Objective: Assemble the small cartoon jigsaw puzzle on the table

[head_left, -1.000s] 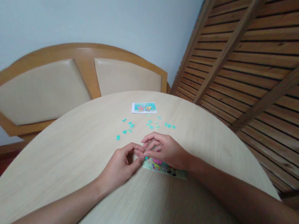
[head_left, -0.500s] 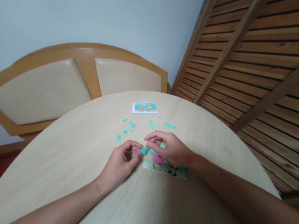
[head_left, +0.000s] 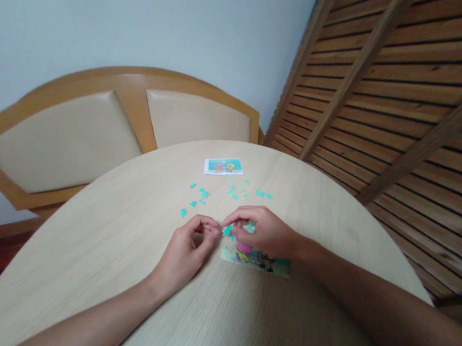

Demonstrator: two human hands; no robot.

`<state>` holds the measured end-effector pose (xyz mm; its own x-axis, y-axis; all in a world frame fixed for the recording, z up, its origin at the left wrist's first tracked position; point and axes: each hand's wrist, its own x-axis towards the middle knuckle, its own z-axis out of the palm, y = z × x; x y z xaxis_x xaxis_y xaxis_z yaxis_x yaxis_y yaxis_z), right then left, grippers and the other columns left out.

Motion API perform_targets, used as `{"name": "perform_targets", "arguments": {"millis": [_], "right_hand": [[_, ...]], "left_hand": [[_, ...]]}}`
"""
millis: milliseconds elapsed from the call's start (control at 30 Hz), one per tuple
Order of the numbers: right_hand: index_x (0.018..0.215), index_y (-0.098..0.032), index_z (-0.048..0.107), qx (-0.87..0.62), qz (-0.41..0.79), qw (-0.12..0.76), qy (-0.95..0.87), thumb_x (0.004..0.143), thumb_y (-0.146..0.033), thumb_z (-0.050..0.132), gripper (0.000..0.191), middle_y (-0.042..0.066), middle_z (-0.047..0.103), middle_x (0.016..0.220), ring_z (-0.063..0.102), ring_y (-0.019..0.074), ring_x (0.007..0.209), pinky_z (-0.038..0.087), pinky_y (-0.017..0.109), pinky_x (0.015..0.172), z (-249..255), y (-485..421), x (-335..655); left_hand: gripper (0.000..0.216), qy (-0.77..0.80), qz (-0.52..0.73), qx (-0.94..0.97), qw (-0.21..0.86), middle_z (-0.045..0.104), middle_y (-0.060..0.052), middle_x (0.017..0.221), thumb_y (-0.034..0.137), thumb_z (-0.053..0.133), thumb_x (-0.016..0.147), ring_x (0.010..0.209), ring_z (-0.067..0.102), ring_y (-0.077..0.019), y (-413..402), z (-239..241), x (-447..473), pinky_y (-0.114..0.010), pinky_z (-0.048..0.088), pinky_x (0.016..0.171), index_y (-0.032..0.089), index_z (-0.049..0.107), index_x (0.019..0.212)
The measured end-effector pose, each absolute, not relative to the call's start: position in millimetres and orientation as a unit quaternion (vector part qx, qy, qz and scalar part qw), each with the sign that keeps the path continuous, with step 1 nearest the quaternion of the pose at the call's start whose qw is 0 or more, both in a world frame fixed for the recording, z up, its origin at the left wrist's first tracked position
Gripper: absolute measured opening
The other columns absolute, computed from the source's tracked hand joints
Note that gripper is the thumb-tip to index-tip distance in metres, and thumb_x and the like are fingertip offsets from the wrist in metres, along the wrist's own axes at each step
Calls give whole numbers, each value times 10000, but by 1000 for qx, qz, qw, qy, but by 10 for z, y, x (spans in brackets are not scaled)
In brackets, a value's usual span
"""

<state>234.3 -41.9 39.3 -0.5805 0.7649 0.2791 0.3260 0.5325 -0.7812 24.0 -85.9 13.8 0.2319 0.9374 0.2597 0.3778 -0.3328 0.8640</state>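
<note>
A turquoise jigsaw puzzle piece (head_left: 227, 231) sits between the thumb and index finger of my right hand (head_left: 265, 229). This hand hovers over the partly assembled jigsaw puzzle (head_left: 250, 256) and hides its upper right part. Pink, yellow and green cartoon figures show on the puzzle's visible part. Just left of the piece, my left hand (head_left: 193, 244) has its thumb and fingertips drawn together, with nothing visible in them. The fingertips of both hands nearly meet at the puzzle's upper left corner.
Loose turquoise puzzle pieces lie beyond my hands, several in a left group (head_left: 201, 194) and several in a right group (head_left: 233, 192). Behind them is a picture sheet (head_left: 224, 166). A padded bench (head_left: 131, 112) stands past the round table (head_left: 108, 224); wooden slats (head_left: 390, 79) rise on the right.
The puzzle piece has passed from my left fingertips to my right hand, shifting slightly right. My right index finger has stretched out over it. The loose pieces have not moved.
</note>
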Motion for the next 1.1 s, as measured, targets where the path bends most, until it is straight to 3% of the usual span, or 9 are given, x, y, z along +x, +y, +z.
{"name": "perform_targets", "arguments": {"millis": [133,233,333,500,600,733,933,1100], "right_hand": [[914,-190,732,-386,334,357,-783,803,-154,603,174,26,736,862,647,151,773,516,284,744,387,-334,2404],[876,-174,693,-422,353,385,-741,790,-222,647,109,29,706,798,622,151,720,506,283,693,364,-276,2434],[888,-171,671,-434,363,398,-722,786,-258,657,134,22,671,783,588,140,692,482,268,651,363,-251,2445],[979,-178,713,-428,360,375,-739,801,-197,568,231,7,634,786,540,126,671,441,257,624,383,-235,2464],[957,-175,723,-443,351,370,-737,804,-206,568,220,11,645,780,550,134,677,441,270,633,351,-210,2495],[957,-161,705,-461,363,369,-721,784,-254,636,208,26,678,803,598,149,705,467,277,655,305,-167,2550],[869,-148,702,-487,387,322,-714,779,-259,678,145,51,706,791,637,162,724,496,288,691,350,-137,2636],[815,-154,718,-478,395,282,-732,784,-282,697,133,37,709,748,633,154,695,505,284,678,332,-129,2682]], "left_hand": [[217,388,340,812,274,713,-91,1139,297,520,990,1066,666,-212,-921,215,235,-389,536,954,192,641,1137],[369,253,227,914,221,576,-109,1442,258,551,971,1342,532,-248,-975,265,239,-450,426,1141,220,581,1337],[462,219,166,943,185,510,-129,1508,315,599,944,1387,494,-282,-1004,274,246,-471,405,1168,210,547,1392],[439,241,138,954,110,596,-145,1401,401,579,951,1270,582,-308,-1022,289,239,-479,482,1077,191,594,1337],[369,257,129,956,57,676,-132,1191,429,550,965,1045,656,-294,-1031,331,224,-453,549,899,190,657,1225],[334,273,132,953,0,671,-102,928,448,515,977,814,639,-259,-1021,376,201,-403,525,723,176,695,1048],[366,299,120,946,-41,630,-75,793,451,490,983,743,623,-234,-965,387,151,-361,496,664,174,671,829],[357,306,158,939,4,645,-72,823,421,450,996,727,636,-205,-961,347,103,-329,528,666,180,670,851]]}}
